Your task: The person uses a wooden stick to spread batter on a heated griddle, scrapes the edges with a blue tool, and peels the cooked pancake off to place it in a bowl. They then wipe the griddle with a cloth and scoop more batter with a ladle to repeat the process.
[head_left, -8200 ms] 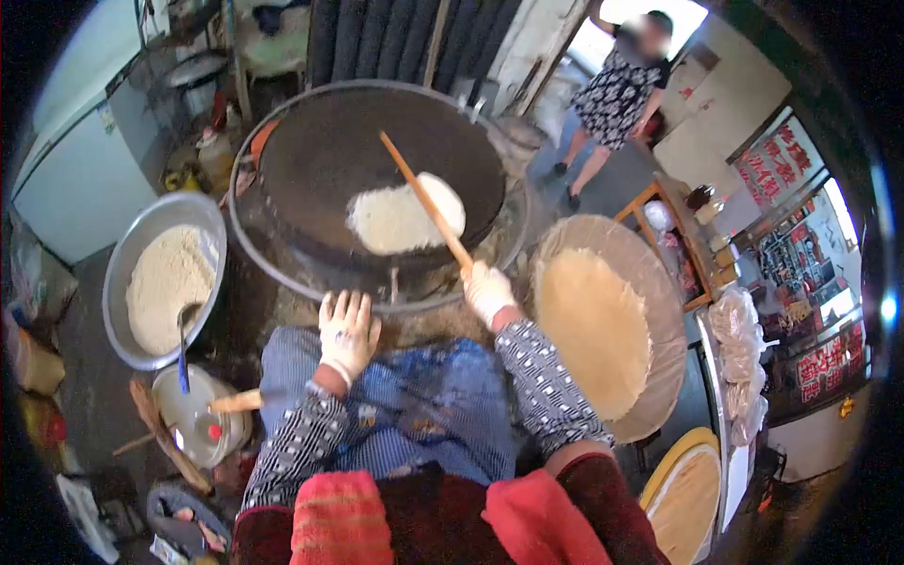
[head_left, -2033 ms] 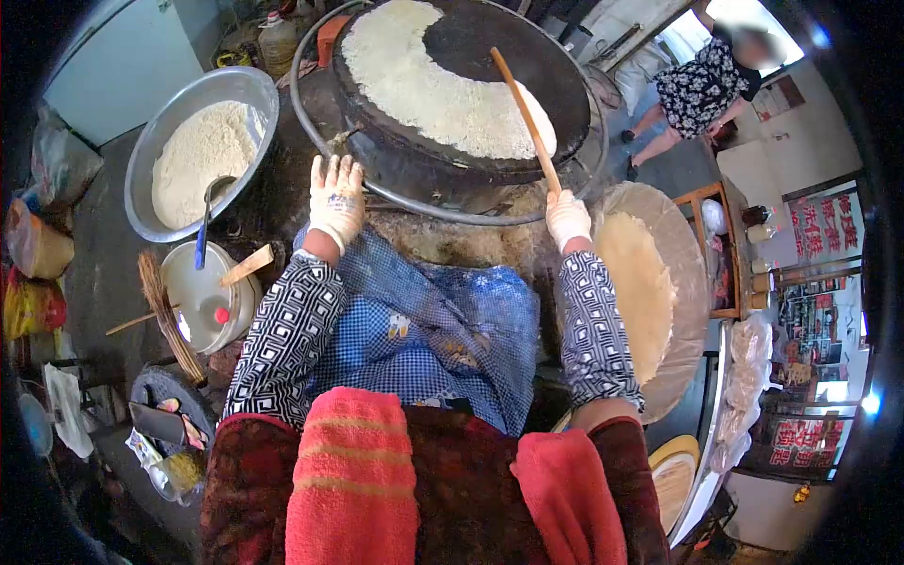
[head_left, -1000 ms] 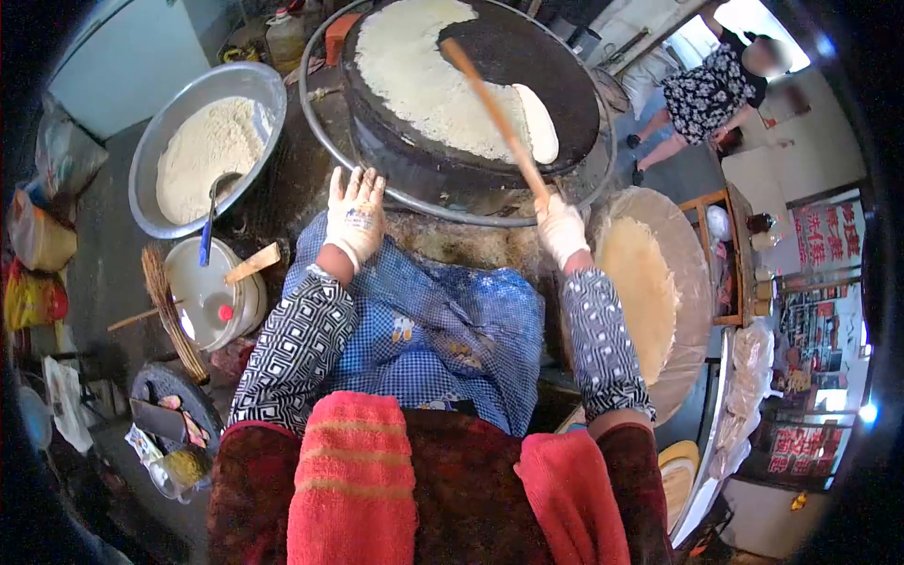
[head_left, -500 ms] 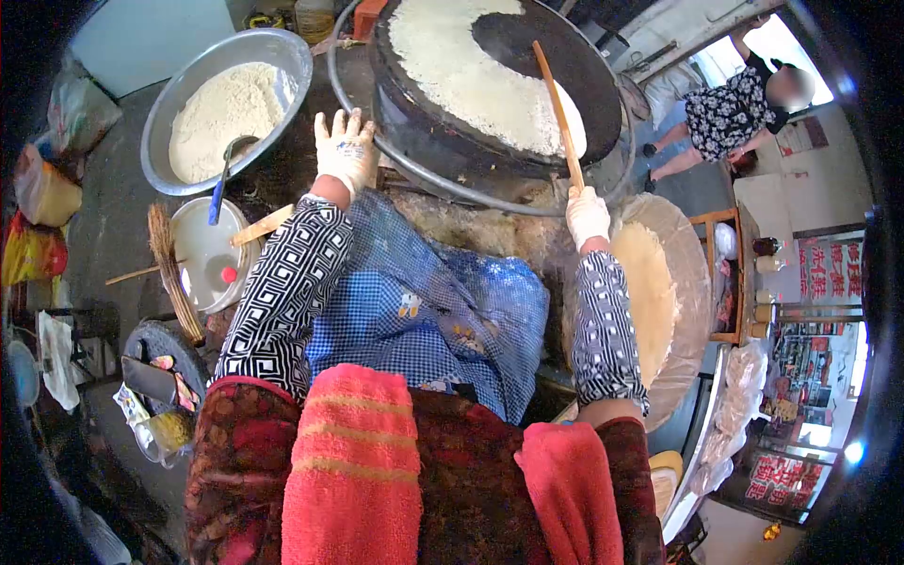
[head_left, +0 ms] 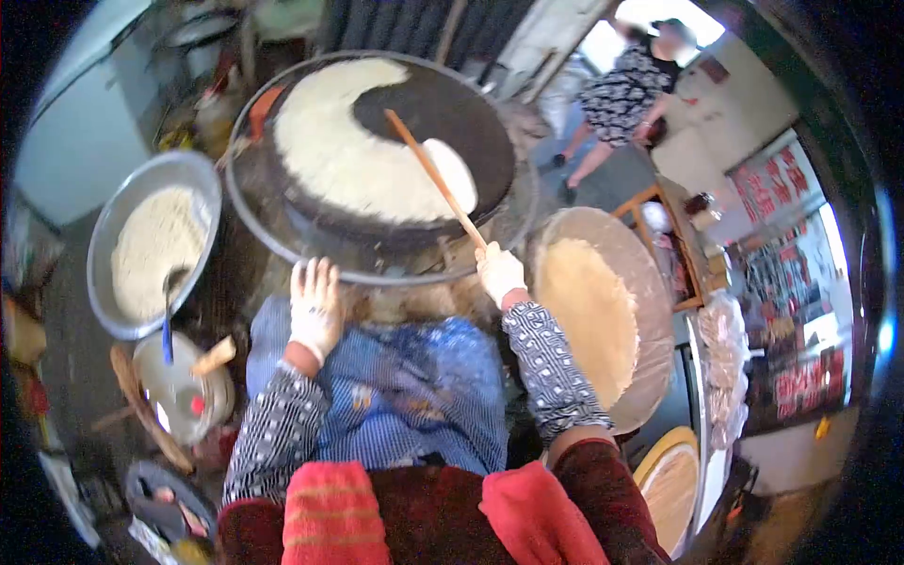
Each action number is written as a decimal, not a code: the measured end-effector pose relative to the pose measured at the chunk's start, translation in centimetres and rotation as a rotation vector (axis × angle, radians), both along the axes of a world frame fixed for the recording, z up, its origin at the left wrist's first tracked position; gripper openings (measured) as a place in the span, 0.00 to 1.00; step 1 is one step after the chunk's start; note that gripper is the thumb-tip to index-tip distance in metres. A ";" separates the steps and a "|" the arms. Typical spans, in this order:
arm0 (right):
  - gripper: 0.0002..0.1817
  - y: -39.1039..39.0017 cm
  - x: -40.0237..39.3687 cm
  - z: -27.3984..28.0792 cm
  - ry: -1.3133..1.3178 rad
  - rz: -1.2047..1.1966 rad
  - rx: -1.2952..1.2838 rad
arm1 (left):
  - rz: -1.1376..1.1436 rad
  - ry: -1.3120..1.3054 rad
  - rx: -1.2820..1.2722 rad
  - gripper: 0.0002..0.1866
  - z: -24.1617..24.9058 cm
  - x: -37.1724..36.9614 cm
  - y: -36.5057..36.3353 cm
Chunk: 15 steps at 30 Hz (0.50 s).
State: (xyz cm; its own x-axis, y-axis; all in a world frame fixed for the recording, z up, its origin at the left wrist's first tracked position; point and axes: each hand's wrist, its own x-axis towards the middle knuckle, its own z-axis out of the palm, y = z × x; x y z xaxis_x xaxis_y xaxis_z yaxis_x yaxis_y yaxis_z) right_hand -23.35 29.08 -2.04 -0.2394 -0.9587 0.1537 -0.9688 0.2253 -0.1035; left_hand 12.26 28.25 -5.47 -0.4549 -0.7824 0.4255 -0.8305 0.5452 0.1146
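My right hand [head_left: 499, 273], in a white glove, is closed around the near end of a long wooden batter spreader [head_left: 428, 169]. The spreader's far part lies over the pale batter [head_left: 320, 155], which forms a wide crescent on a round dark griddle [head_left: 438, 104]. A thick pool of batter [head_left: 450, 177] sits beside the stick. Gloved too, my left hand [head_left: 316, 306] holds nothing, its fingers stretched out at the metal ring [head_left: 273, 240] around the griddle. A finished flat pancake [head_left: 589, 320] rests on a round plastic-covered surface right of my right hand.
To the left stand a metal basin [head_left: 98, 259] of batter with a blue-handled ladle [head_left: 168, 330] and a white bucket [head_left: 226, 400]. A straw brush [head_left: 151, 414] leans beside the bucket. A person [head_left: 621, 94] stands at the back right, near a wooden cabinet [head_left: 692, 282].
The view has shifted, so the griddle and basin sit lower and further left. My left hand stays near the ring with fingers extended; my right hand keeps hold of the spreader.
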 end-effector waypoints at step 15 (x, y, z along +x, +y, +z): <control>0.21 -0.5 2.2 4.2 -0.045 -0.090 0.144 | 0.137 -0.108 0.162 0.25 -0.5 3.7 -3.6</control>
